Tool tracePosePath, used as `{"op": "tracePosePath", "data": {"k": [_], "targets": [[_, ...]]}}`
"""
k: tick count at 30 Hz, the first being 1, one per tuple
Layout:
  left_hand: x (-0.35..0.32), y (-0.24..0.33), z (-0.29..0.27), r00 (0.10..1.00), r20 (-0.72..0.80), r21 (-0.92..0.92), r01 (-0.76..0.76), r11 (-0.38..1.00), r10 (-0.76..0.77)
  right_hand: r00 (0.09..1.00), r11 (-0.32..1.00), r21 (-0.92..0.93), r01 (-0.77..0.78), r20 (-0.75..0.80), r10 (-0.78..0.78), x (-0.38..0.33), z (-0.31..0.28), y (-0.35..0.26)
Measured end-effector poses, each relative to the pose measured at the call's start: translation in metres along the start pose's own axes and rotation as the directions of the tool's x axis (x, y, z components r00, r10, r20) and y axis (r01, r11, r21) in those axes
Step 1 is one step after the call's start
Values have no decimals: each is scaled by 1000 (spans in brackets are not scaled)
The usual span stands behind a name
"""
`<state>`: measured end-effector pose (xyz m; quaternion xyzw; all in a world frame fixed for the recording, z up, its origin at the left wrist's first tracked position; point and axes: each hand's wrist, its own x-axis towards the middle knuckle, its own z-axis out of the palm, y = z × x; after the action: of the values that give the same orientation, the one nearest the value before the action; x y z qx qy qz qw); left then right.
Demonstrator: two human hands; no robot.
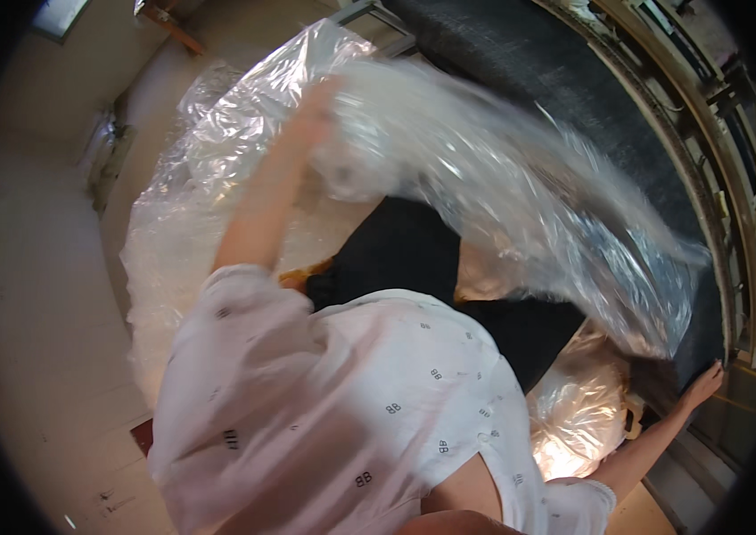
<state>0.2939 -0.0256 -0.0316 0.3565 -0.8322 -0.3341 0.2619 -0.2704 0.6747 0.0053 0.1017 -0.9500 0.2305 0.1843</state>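
Observation:
A long sheet of clear plastic film point(503, 178) sweeps across in front of me, blurred by motion along its upper run. More crumpled film point(217, 152) spreads down to the left. My left hand point(316, 111) is raised against the film at the upper middle; motion smears its fingers, so its grip does not show. Far to the right, my right hand point(706, 383) is at the edge of a dark flat surface point(565, 80), below the film's right end. Its fingers are pressed together, and what they hold is too small to make out.
Wooden rails point(681, 116) run along the dark surface's right edge. Shiny bunched plastic point(579, 419) lies low beside my right arm. A pale tiled floor point(39, 357) and a wall are at the left. My dark-clad legs point(405, 250) are beneath the film.

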Motion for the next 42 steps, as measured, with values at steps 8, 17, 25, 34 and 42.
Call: {"op": "tracePosePath", "data": {"k": [8,17,25,34,42], "targets": [[-217,-15,-421,882,-456,784,462,415,-121,999,998,-61,33,8,-32,15,8,21],[-104,-72,-378,941,-284,841,337,423,-184,954,962,-57,268,154,-257,19,7,30],[87,13,57,818,573,365,-196,910,-54,988,983,-99,155,-1,-156,-18,5,-19],[72,33,210,748,603,653,-265,709,-277,992,996,-79,49,-111,-58,-38,7,-54],[25,4,57,720,562,-163,579,799,-407,985,988,-120,98,-128,-113,-37,7,-39]]}}
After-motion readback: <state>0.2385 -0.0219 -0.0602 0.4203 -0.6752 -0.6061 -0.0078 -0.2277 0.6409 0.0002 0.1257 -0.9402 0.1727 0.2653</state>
